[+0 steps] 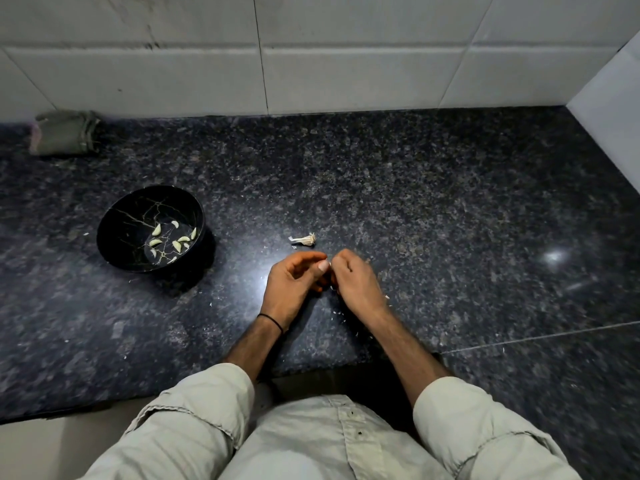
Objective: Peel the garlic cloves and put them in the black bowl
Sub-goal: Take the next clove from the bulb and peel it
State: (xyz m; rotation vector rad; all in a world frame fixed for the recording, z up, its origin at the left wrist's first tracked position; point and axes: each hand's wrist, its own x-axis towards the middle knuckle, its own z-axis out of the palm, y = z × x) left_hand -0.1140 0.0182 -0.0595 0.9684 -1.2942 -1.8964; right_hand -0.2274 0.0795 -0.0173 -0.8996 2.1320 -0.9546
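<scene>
Left hand (291,284) and right hand (356,285) around garlic clove (330,264); black bowl (117,216) well left

Head-worn; looking down at countertop (433,202)

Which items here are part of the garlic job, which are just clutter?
Job: left hand, right hand, mostly hidden garlic clove pinched between them, black bowl, peeled cloves inside.
Lying about: garlic stem scrap, folded cloth, skin flakes.
</scene>
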